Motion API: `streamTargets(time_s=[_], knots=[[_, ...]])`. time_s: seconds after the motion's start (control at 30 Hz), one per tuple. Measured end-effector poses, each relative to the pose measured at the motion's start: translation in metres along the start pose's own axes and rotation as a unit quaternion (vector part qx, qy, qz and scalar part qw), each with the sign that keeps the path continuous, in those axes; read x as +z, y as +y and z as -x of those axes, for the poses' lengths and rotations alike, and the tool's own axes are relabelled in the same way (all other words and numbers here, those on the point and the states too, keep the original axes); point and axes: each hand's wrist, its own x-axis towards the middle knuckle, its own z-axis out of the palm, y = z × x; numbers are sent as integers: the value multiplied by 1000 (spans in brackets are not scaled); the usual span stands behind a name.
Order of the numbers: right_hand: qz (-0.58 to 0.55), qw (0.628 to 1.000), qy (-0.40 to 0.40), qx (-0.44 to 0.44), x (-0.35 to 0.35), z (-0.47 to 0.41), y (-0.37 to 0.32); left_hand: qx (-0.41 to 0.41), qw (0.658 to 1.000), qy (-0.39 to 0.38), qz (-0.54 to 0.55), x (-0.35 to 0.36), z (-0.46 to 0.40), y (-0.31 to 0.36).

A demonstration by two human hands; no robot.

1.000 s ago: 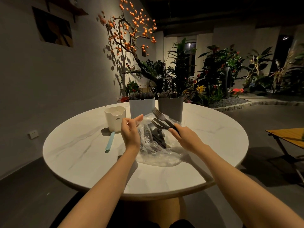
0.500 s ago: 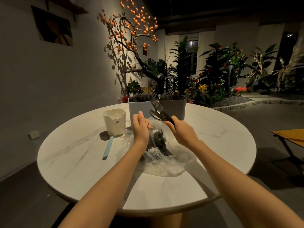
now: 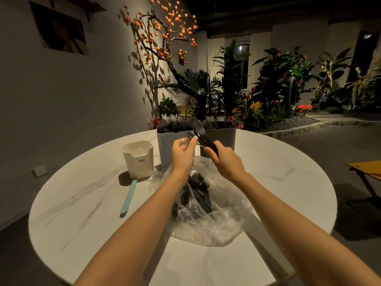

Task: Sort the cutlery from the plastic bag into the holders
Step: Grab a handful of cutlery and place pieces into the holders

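Both bare forearms stretch forward side by side. The left hand (image 3: pixel 182 154) is raised with wrist bent, thumb and forefinger pinched together. The right hand (image 3: pixel 225 159) is closed in a fist-like grip, knuckles up, angled toward the left.

We count three holders on the round table (image 3: pixel 82 203): one small white holder (image 3: pixel 138 159) near the left edge, and two tall holders, a pale blue one (image 3: pixel 167 145) and a grey one (image 3: pixel 224 137), at the far edge. We see one plastic bag (image 3: pixel 216 223) in the middle, one light blue stick (image 3: pixel 128 198) and two hands. The dark forks and spoons are too many and too dim for us to count.
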Motion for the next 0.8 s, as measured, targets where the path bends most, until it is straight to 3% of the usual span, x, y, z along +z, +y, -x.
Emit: streamTargets(time_s=[0.23, 0.3, 0.5, 0.67, 0.8], knots=[[-25, 998, -56, 4, 24, 0, 4, -22, 999, 29, -7, 4, -6, -20], [-89, 993, -82, 12, 30, 3, 5, -21, 999, 33, -12, 2, -6, -28], [-330, 912, -228, 91, 19, 1, 4, -22, 999, 32, -32, -8, -9, -39], [-418, 858, -273, 117, 3, 11, 10, -7, 999, -4, -34, -12, -4, -36], [-454, 828, -306, 126, -6, 18, 14, -41, 998, 2, 46, -17, -5, -31]])
